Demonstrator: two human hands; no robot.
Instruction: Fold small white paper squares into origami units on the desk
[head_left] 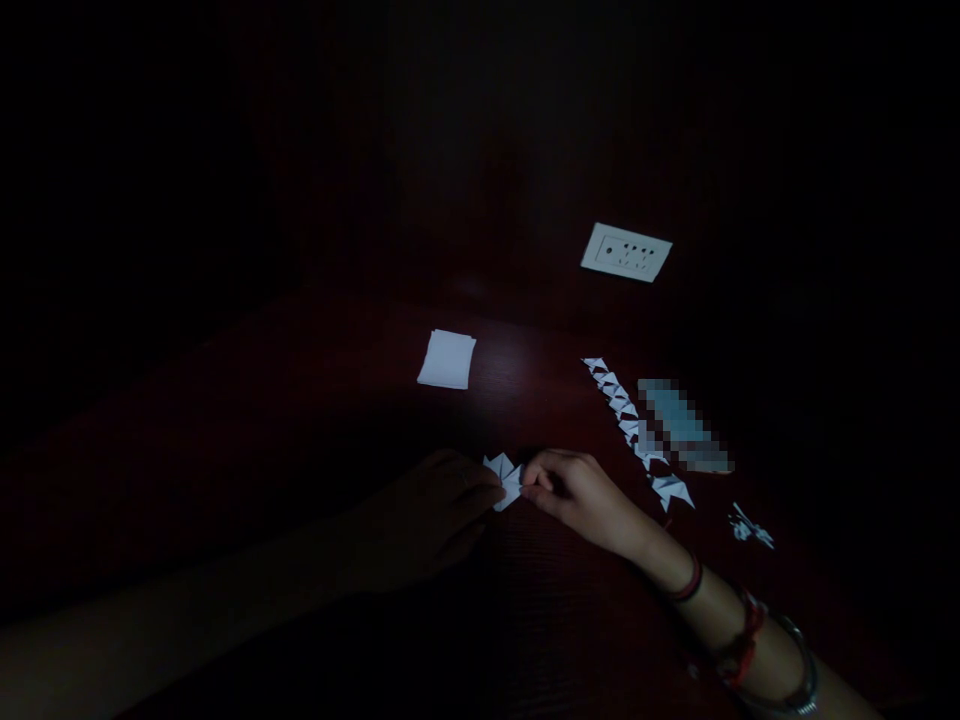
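Note:
A small white folded paper piece (pixel 505 478) with pointed flaps is held up between both hands over a dark reddish table. My left hand (pixel 454 500), deep in shadow, pinches its left side with thumb and fingers. On the other side, my right hand (pixel 566 485) grips the right edge between thumb and curled index finger. Bracelets circle the right wrist. A row of similar folded paper pieces (pixel 621 405) runs diagonally to the right of my hands, and one more folded piece (pixel 672 491) lies at its near end.
Beyond my hands lies a stack of white paper sheets (pixel 448 360). A blurred flat object (pixel 686 425) is right of the row, with small white scraps (pixel 750 530) nearer to me. A white power socket panel (pixel 627 252) shows farther back. Darkness hides the surroundings.

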